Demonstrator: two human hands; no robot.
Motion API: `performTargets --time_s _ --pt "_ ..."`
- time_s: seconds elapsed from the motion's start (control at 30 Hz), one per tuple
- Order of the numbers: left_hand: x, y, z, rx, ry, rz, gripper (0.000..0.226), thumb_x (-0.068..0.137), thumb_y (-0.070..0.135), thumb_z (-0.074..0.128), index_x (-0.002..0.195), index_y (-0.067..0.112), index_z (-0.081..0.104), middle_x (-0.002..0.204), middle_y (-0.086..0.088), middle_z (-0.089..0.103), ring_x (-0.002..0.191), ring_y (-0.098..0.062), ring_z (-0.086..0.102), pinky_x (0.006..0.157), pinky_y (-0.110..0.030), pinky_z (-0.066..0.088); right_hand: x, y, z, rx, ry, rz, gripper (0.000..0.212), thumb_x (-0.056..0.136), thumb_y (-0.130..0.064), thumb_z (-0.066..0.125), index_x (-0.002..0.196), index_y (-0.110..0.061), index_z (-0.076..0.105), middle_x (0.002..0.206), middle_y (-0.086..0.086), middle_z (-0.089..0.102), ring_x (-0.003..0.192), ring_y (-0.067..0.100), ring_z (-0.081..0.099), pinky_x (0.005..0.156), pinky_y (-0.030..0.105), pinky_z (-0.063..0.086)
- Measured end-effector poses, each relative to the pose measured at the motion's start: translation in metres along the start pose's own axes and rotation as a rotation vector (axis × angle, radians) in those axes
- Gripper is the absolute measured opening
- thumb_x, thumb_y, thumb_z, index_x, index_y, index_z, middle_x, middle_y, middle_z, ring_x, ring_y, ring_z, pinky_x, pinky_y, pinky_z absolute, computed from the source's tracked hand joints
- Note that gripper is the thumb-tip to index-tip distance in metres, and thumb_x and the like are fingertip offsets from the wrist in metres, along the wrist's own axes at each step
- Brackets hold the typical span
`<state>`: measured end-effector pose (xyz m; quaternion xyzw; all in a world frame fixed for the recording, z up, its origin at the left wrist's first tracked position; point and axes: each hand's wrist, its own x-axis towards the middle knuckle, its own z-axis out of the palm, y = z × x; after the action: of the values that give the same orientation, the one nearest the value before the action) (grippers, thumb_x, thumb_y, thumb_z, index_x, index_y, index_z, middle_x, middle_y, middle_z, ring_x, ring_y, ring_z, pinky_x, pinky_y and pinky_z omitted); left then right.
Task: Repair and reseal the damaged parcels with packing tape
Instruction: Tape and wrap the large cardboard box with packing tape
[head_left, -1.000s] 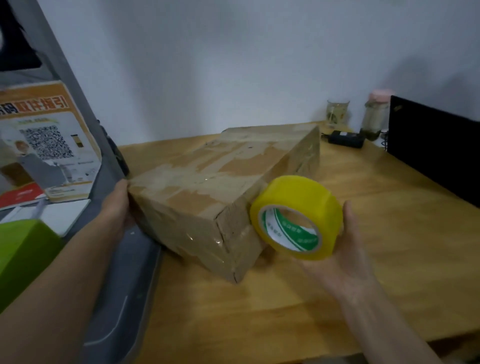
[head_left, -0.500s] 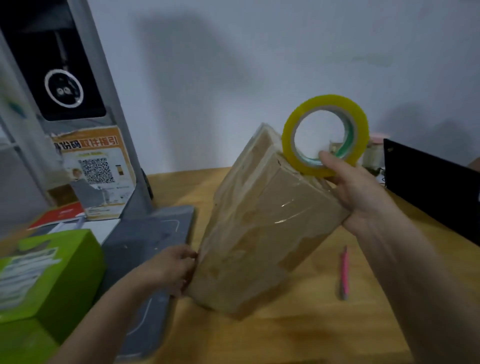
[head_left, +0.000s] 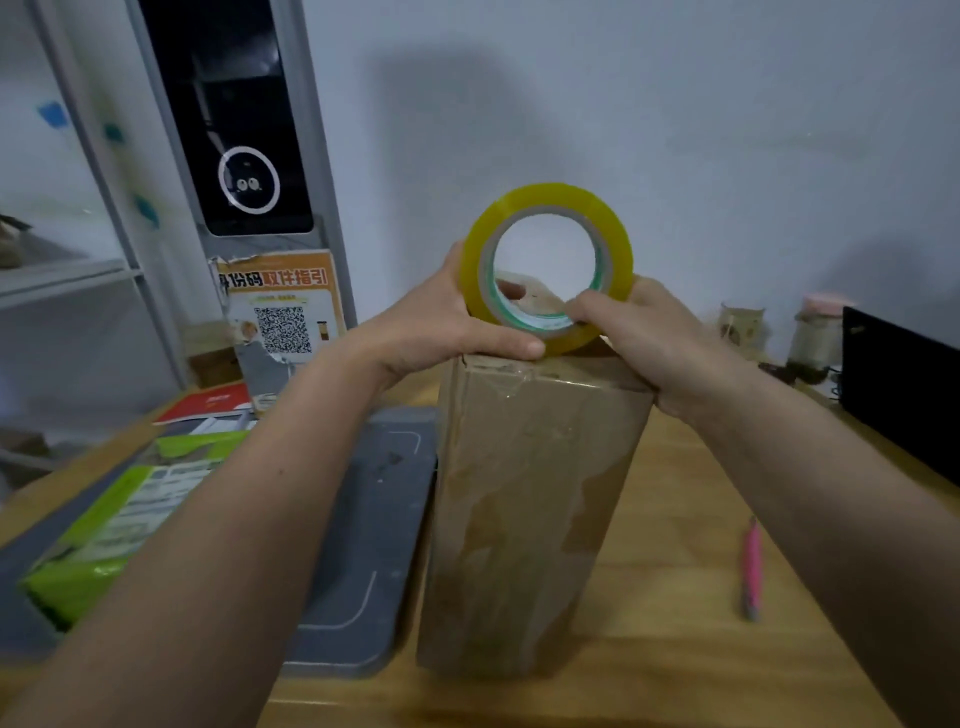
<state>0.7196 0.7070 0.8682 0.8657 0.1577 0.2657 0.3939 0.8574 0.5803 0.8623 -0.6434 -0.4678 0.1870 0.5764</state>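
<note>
Gripping the tape roll (head_left: 550, 208), both hands (head_left: 436, 322) steady it atop the upright parcel (head_left: 530, 499).

Dim, bluish light; soft wall shadows, wide-angle edge distortion.

A wooden table (head_left: 675, 649) carries a tall cardboard parcel (head_left: 530, 509) standing on end; a grey mat (head_left: 374, 519) lies just left of it, a green box (head_left: 109, 525) on the mat; a pink pen (head_left: 751, 569) lies right of the parcel.
</note>
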Motion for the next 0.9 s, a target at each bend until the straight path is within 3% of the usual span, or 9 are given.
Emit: performTargets --time_s 0.1,0.17,0.2,0.27,0.37,0.53,0.7,0.8,0.9 --pt "-0.007 -0.005 -0.017 0.008 -0.111 -0.061 0.122 0.056 0.037 0.092 0.152 0.031 0.017 0.141 0.010 0.049 0.116 0.001 0.058 0.097 -0.022 0.049 0.005 -0.007 -0.012 0.052 0.046 0.010 0.007 0.089 -0.012 0.050 0.086 -0.010 0.056 0.088 0.012 0.066 0.078 0.024 0.062 0.070 0.038 0.052" --pt "-0.016 -0.007 -0.021 -0.030 -0.130 -0.089 0.131 0.058 0.036 0.093 0.155 0.033 0.006 0.148 0.011 0.041 0.118 0.002 0.056 0.093 -0.019 0.050 0.005 -0.009 -0.030 0.181 0.093 0.032 0.012 0.090 -0.003 0.045 0.088 -0.010 0.055 0.097 0.019 0.067 0.086 0.033 0.065 0.065 0.045 0.058" --pt "-0.019 -0.007 -0.022 -0.032 -0.123 -0.094 0.130 0.059 0.035 0.092 0.156 0.032 0.004 0.150 0.011 0.039 0.120 0.003 0.054 0.092 -0.018 0.050 0.004 -0.008 -0.039 0.173 0.111 0.011 0.015 0.088 0.000 0.046 0.090 -0.011 0.055 0.096 0.018 0.066 0.086 0.034 0.065 0.059 0.042 0.057" --pt "-0.021 -0.006 -0.022 -0.012 -0.119 -0.102 0.127 0.060 0.038 0.088 0.156 0.033 0.005 0.152 0.013 0.038 0.124 0.003 0.051 0.100 -0.023 0.047 0.001 -0.004 -0.047 0.065 0.143 -0.034 0.018 0.083 0.000 0.050 0.092 -0.014 0.058 0.098 0.019 0.064 0.080 0.030 0.063 0.053 0.035 0.055" --pt "-0.018 -0.004 -0.022 0.022 -0.131 -0.117 0.127 0.060 0.044 0.090 0.155 0.035 0.007 0.149 0.016 0.040 0.124 0.004 0.050 0.108 -0.029 0.041 0.003 -0.003 -0.048 -0.084 0.207 -0.099 0.022 0.080 -0.002 0.057 0.096 -0.017 0.061 0.102 0.022 0.063 0.081 0.032 0.062 0.066 0.046 0.054" --pt "-0.023 -0.007 -0.028 0.076 -0.138 -0.130 0.125 0.059 0.046 0.088 0.155 0.034 0.009 0.138 0.025 0.042 0.117 0.014 0.049 0.101 -0.020 0.041 0.003 0.008 -0.075 -0.532 0.378 -0.167 0.023 0.080 0.001 0.059 0.096 -0.015 0.061 0.087 0.009 0.059 0.079 0.026 0.053 0.065 0.032 0.038" --pt "-0.026 -0.007 -0.026 0.069 -0.148 -0.140 0.117 0.062 0.044 0.084 0.155 0.034 0.014 0.143 0.024 0.041 0.121 0.014 0.045 0.108 -0.024 0.038 -0.007 0.054 -0.070 -0.392 0.263 -0.055 0.020 0.084 0.005 0.059 0.092 -0.014 0.059 0.079 0.009 0.060 0.071 0.024 0.055 0.058 0.029 0.042" --pt "-0.032 -0.005 -0.026 0.071 -0.169 -0.149 0.110 0.066 0.044 0.081 0.154 0.034 0.017 0.149 0.024 0.035 0.128 0.016 0.037 0.114 -0.025 0.032 -0.010 0.077 -0.059 -0.369 0.181 -0.012 0.016 0.085 0.002 0.060 0.092 -0.012 0.057 0.087 0.011 0.060 0.081 0.026 0.057 0.067 0.034 0.043" --pt "-0.040 0.005 -0.031 0.204 -0.281 -0.223 0.113 0.062 0.073 0.072 0.153 0.043 0.013 0.159 0.024 0.013 0.143 0.007 0.016 0.122 -0.034 0.015 -0.010 0.086 -0.047 -0.345 0.129 0.008 0.013 0.083 0.003 0.062 0.086 -0.009 0.058 0.087 0.012 0.058 0.084 0.028 0.055 0.069 0.036 0.043"
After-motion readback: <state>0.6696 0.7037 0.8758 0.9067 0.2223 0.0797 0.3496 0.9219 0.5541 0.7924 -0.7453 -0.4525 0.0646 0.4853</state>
